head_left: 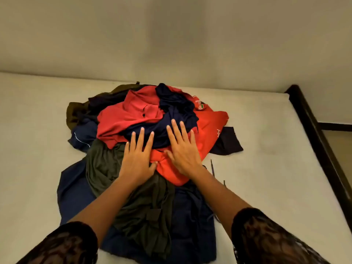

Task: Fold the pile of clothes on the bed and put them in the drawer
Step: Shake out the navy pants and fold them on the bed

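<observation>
On the bed (270, 168), near its middle, we log the pile of clothes (118, 122), unfolded: red, navy and olive pieces heaped together. Our left hand (137, 161) lies flat where the olive garment (102, 168) meets the navy garment (175, 115); our right hand (183, 151) lies flat just beside it on navy and red cloth. Each grip is spread, fingers straight, clasping nothing.

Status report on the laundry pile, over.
Left hand and right hand open, flat on clothes pile. Pile unfolded, heaped on bed. Nothing in the way.
</observation>
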A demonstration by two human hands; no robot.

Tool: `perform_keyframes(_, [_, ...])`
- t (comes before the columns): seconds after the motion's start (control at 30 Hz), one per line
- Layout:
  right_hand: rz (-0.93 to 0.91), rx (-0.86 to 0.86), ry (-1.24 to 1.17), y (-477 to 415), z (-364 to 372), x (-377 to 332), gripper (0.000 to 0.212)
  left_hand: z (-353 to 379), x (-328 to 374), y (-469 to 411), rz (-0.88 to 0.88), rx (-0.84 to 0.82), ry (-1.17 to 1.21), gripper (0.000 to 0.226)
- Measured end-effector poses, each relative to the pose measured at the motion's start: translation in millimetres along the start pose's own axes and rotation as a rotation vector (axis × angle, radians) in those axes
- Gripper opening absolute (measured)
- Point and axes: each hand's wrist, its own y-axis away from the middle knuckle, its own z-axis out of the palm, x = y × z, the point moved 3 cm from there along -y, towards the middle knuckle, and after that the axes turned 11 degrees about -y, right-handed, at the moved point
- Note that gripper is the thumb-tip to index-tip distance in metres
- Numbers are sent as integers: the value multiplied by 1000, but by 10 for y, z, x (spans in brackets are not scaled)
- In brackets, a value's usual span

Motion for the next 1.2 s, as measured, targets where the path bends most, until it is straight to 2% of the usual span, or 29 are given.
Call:
perform_keyframes(0.1, [0, -157, -18, -274, 269, 72, 83, 166, 7, -141, -12, -1, -76, 98])
perform_keyframes(0.17, [7, -177, 61, -406, 350, 107, 76, 231, 30, -188, -18, -6, -124, 99])
perform_keyframes(0.27, [-39, -13, 68, -426, 381, 112, 38, 302, 62, -247, 29, 92, -197, 100])
perform_keyframes(0.43, [-37, 59, -261, -251, 219, 74, 17, 152, 112, -310, 18, 180, -172, 88])
perform_keyframes(0.5, [-66, 59, -431, -115, 14, 35, 19, 47, 108, -349, -8, 178, -68, 72])
perform_keyframes(0.57, [-47, 66, -613, 38, -263, -21, 19, -73, 183, -363, 32, 134, 194, 53])
perform_keyframes(0.67, [58, 100, -784, 254, -690, -3, 27, -306, 498, -302, 162, -29, 557, 48])
perform_keyframes(0.8, [215, 97, -944, 412, -1226, 222, 68, -823, 844, -263, 2, -84, 829, 39])
perform_keyframes(0.87, [283, 61, -912, 510, -1447, 365, 94, -1164, 1054, -290, -11, -69, 957, 37])
perform_keyframes(0.93, [355, 50, -916, 589, -1770, 471, 108, -1592, 1316, -285, 36, -62, 1063, 38])
perform_keyframes(1.03, [472, 110, -1064, 633, -2201, 644, 105, -2108, 1650, -207, 132, -98, 1147, 39])
perform_keyframes(1.1, [569, 115, -1032, 788, -2584, 661, 100, -2456, 1884, -71, 174, -123, 1151, 39])
perform_keyframes(1.17, [685, 83, -1013, 923, -2971, 630, 83, -2738, 2057, 21, 144, -113, 1163, 31])
perform_keyframes(1.2, [719, 86, -1028, 925, -3197, 595, 67, -2910, 2152, 84, 109, -110, 1174, 27])
